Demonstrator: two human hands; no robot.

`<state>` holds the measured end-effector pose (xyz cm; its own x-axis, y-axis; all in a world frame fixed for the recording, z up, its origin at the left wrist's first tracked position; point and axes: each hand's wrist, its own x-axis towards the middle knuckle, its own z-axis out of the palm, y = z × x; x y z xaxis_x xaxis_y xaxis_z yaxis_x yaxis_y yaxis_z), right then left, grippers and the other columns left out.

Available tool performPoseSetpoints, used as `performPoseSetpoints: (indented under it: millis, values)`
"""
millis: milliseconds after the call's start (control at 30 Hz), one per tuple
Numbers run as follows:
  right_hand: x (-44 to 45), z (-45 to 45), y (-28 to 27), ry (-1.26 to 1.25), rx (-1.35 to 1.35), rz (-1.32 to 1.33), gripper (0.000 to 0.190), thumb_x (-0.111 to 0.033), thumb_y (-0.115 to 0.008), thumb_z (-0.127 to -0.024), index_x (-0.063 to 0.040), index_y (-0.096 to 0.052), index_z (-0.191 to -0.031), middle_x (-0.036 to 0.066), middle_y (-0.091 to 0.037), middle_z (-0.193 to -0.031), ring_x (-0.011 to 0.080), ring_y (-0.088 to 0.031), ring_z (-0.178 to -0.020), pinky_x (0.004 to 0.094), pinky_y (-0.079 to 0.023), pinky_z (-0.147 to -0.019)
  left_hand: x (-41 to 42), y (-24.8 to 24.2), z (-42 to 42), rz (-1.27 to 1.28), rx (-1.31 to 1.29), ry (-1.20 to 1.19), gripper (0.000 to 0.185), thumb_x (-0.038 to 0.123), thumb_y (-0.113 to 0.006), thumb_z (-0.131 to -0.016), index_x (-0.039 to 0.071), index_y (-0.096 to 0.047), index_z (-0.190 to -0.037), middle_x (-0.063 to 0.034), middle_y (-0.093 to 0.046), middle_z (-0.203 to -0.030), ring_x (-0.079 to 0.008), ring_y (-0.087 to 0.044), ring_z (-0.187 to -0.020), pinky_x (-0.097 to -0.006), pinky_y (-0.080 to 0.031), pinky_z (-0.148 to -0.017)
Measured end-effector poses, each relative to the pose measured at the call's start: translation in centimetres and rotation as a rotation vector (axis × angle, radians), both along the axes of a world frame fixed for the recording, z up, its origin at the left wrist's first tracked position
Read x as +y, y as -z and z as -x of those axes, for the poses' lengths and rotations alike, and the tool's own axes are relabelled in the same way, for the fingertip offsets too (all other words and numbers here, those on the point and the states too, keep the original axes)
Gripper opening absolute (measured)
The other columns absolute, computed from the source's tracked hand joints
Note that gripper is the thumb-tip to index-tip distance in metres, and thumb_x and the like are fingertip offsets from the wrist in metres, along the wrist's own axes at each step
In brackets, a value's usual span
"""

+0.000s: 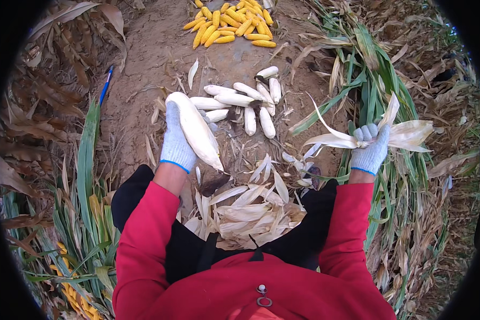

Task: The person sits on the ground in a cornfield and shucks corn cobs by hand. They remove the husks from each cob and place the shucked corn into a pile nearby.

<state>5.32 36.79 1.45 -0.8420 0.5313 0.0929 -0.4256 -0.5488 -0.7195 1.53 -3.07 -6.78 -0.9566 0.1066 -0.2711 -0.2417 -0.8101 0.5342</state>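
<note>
My left hand (pixel 177 138), in a pale knitted glove with a blue cuff, grips a corn ear (pixel 196 128) still wrapped in whitish husk, dark silk hanging at its lower tip. Off to the right, my right hand (pixel 368 148), gloved the same way, is closed around torn dry husk leaves (pixel 410 134) that stick out on both sides of the fist. Between and beyond the hands lies a loose group of pale ears (pixel 240 99), some with dark silk at their ends. Stripped husks (pixel 256 216) are heaped on the ground between my legs.
Yellow corn cobs (pixel 232 24) are piled at the far side on bare soil (pixel 144 72). A blue pen-like object (pixel 106 86) lies at the left. Cut green stalks and leaves (pixel 384 84) run along the right. More yellow cobs (pixel 74 294) show at lower left.
</note>
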Motion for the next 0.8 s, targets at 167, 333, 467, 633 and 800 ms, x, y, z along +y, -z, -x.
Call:
performPoseSetpoints:
  millis: [167, 333, 467, 633, 800]
  values:
    - [-0.2, -1.3, 6.2, 0.030, -0.567, -0.728, 0.028, -0.023, -0.067, -0.094, -0.003, -0.056, -0.111, 0.002, -0.057, -0.073, 0.0116, -0.051, -0.050, 0.0281, -0.041, -0.045, -0.5, 0.1, -0.1, -0.137, -0.140, 0.024, 0.068, 0.068, -0.043, -0.095, 0.006, -0.057, -0.116, -0.0136, -0.061, -0.099, -0.0294, -0.060, -0.086, -0.0473, -0.053, -0.080]
    - [-6.2, -5.0, 13.1, -0.850, -0.422, -2.228, 0.076, -0.028, -0.082, -0.076, -0.010, -0.044, -0.139, 0.019, -0.058, -0.127, 0.0396, -0.059, -0.117, 0.0469, -0.049, -0.098, 1.1, 0.6, 0.0, -0.158, -0.097, 0.131, 0.066, 0.067, -0.046, -0.095, 0.007, -0.057, -0.120, -0.0117, -0.062, -0.097, -0.0279, -0.060, -0.086, -0.0448, -0.054, -0.080]
    - [-11.4, -2.1, 9.8, -0.504, -0.230, -1.917, 0.090, -0.019, -0.083, -0.069, -0.012, -0.038, -0.146, 0.017, -0.045, -0.144, 0.0353, -0.051, -0.126, 0.0447, -0.045, -0.103, 2.8, 1.2, -0.5, 0.024, -0.132, 0.201, 0.066, 0.065, -0.046, -0.096, 0.009, -0.052, -0.131, -0.0148, -0.063, -0.104, -0.0326, -0.063, -0.096, -0.0533, -0.054, -0.087]
    - [-15.5, 0.6, 7.9, -0.221, 0.326, -2.130, 0.072, -0.016, -0.076, -0.070, -0.018, -0.052, -0.137, 0.011, -0.048, -0.142, 0.0329, -0.051, -0.125, 0.0471, -0.044, -0.102, 5.1, 2.4, -2.0, -0.016, -0.198, 0.423, 0.064, 0.053, -0.045, -0.102, 0.005, -0.044, -0.144, -0.0151, -0.051, -0.141, -0.0282, -0.052, -0.128, -0.0405, -0.042, -0.110]
    - [-13.5, 1.1, 10.8, -0.387, 0.073, -1.867, 0.061, -0.034, -0.083, -0.064, -0.016, -0.061, -0.118, 0.008, -0.058, -0.129, 0.0309, -0.054, -0.122, 0.0427, -0.047, -0.096, 3.6, 4.5, -0.8, 0.646, 0.291, 0.697, 0.050, 0.036, -0.053, -0.102, 0.000, -0.051, -0.137, -0.0147, -0.061, -0.130, -0.0275, -0.062, -0.115, -0.0404, -0.049, -0.101]
